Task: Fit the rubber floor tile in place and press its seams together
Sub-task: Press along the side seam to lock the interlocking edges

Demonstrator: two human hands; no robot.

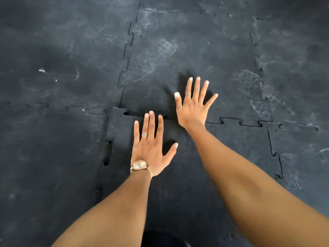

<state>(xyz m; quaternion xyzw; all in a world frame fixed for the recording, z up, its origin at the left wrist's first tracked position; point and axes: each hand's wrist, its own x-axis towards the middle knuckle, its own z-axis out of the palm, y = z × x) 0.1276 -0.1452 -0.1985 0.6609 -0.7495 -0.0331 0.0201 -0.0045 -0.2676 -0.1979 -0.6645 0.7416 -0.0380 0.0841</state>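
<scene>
Lying under both palms, black rubber floor tile [204, 166], left hand [151, 148] flat and spread near its far seam [231, 122], right hand [193, 106] splayed across it, neither gripping anything

Black interlocking rubber floor tile [222, 154] underneath both arms, jigsaw-toothed edges meeting neighbouring tiles [58, 56] on all sides. Left hand [151, 148] flat on it, palm down, fingers spread, fingertips reaching the far seam [231, 122]; gold watch [140, 165] on the wrist, ring [144, 134] on one finger. Right hand [193, 104] flat and splayed just beyond that seam, heel over the joint. Open gaps along the left seam [106, 157], teeth not fully seated. Pale dusty shoe prints [160, 56] across the far tiles.
</scene>
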